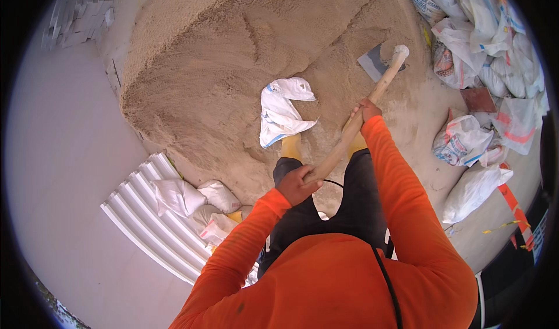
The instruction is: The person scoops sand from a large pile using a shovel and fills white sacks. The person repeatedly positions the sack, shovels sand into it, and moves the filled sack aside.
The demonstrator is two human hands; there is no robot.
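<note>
My left hand (298,186) is closed on the lower part of a long wooden handle (336,154). Farther up it, my right hand (365,109) also grips the wood. The handle runs toward the upper right to a flat grey metal blade (372,64), partly covered with sand, lying at the pile. A white woven sack (279,114) lies limp on the sand (221,67) by my yellow boots (291,147), left of the handle and covering part of one boot.
Several filled white sacks (489,55) line the right side, with a reddish-brown square piece (477,100) among them. At lower left, white corrugated sheets (137,212) bear more sacks (218,195). Stacked pale pieces (75,20) stand at upper left, near a smooth grey floor (58,125).
</note>
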